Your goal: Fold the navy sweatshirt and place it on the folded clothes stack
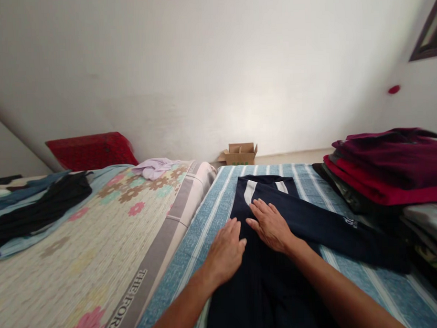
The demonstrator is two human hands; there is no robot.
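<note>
A dark navy garment [276,277] with white stripes near its far end lies spread lengthwise on a blue striped sheet [213,207]. My left hand [227,252] rests flat on the garment's left part, fingers stretched out. My right hand [269,224] lies flat just beyond it on the middle of the garment, fingers together and extended. One long dark part of the garment runs off to the right toward a pile of clothes. Neither hand grips anything.
A stack of folded clothes [387,172], maroon and red on top, stands at the right. To the left lies a floral mattress [81,255] with dark and blue clothes [33,208], a lilac cloth [156,167] and a red pillow [91,151]. A cardboard box [239,154] sits by the white wall.
</note>
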